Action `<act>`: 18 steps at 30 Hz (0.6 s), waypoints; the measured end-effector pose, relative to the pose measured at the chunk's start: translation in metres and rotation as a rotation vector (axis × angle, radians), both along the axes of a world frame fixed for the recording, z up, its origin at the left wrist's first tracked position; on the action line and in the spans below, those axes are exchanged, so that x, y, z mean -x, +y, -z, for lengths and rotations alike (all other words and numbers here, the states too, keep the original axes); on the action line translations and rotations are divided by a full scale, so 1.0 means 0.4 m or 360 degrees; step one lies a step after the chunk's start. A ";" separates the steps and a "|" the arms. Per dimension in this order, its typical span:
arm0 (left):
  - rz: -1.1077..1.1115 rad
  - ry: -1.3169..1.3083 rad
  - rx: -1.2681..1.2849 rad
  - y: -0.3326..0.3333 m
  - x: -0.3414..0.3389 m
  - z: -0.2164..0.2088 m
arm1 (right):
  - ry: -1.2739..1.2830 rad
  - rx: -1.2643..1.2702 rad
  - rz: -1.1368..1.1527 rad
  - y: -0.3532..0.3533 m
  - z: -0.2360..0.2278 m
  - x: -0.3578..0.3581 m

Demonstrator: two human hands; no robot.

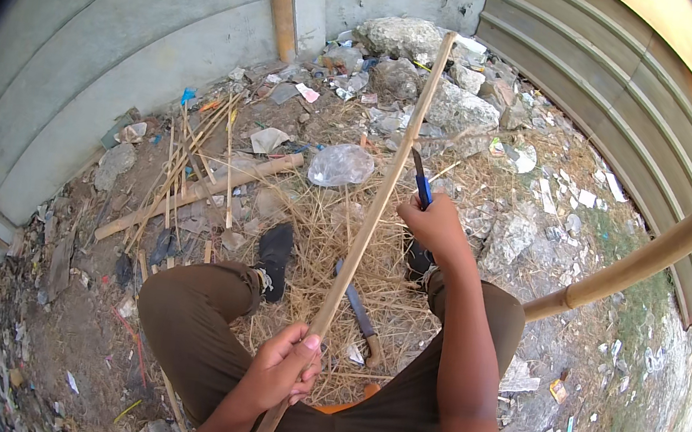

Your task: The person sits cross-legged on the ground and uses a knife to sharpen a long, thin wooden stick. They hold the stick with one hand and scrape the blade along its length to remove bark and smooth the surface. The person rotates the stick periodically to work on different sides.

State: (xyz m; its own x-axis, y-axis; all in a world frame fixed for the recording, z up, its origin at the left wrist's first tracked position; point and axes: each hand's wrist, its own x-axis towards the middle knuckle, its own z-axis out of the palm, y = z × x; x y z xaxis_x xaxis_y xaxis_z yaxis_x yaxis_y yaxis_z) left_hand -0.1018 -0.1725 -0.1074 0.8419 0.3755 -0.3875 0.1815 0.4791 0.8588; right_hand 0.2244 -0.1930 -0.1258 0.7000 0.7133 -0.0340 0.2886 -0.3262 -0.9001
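Note:
My left hand (283,371) is wrapped round the lower part of a long pale bamboo strip (384,190), which slants up and away between my knees. In my right hand (436,227) is a blue-handled utility knife (423,182), its dark blade pointing up beside the strip. Whether the blade touches the strip I cannot tell. On the straw-like shavings (319,256) between my feet lies a machete (359,316) with a wooden handle, partly hidden behind the strip.
Thin bamboo sticks (187,160) lie across a thicker pole (200,195) at left. A stout bamboo pole (657,244) slants past my right knee. Rocks (462,109) and a clear plastic bag (341,166) lie ahead. A concrete wall (153,24) and metal sheeting (617,86) enclose the ground.

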 end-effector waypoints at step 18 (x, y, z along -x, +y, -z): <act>-0.0406 -0.0122 -0.0190 0.045 -0.036 -0.023 | 0.0672 -0.0751 -0.0714 -0.078 0.048 0.338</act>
